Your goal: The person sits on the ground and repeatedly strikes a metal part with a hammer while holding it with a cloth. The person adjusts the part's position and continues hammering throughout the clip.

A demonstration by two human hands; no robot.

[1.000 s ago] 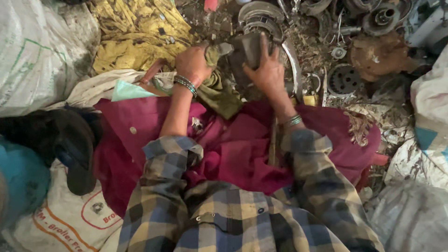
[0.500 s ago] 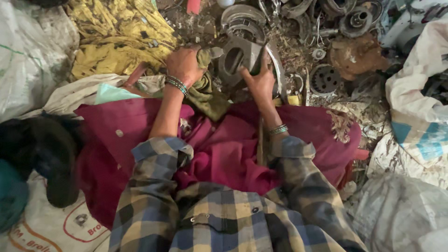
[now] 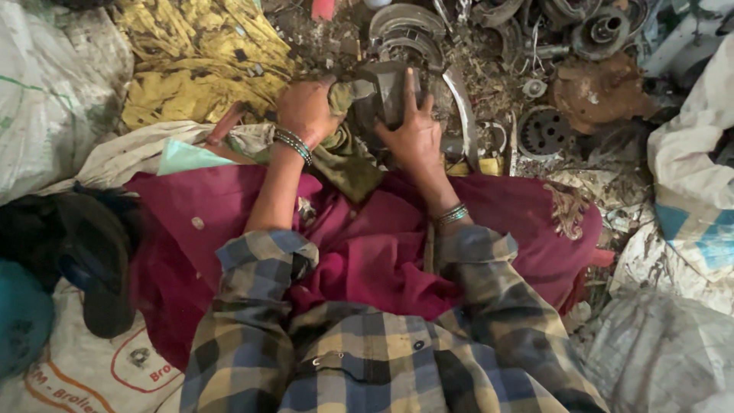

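Note:
My left hand point(image 3: 304, 109) grips a dirty olive rag point(image 3: 348, 157) and presses it against a dark grey metal part point(image 3: 382, 95). My right hand point(image 3: 417, 131) holds that metal part from the right, fingers spread over its face. Both wrists wear green bead bangles. The part sits above my lap, which is covered by a magenta cloth point(image 3: 367, 252). My sleeves are blue and yellow plaid.
Rusty scrap lies ahead: curved brake shoes point(image 3: 405, 23), a gear-like ring point(image 3: 544, 131), a round rusty plate point(image 3: 600, 88). A yellow cloth point(image 3: 191, 61) lies at upper left. White woven sacks point(image 3: 46, 84) flank both sides. A dark sandal point(image 3: 95, 252) rests at left.
The metal part has turned in my hands, and my right hand has shifted onto its front face. My left hand keeps the rag against it. The view moved slightly.

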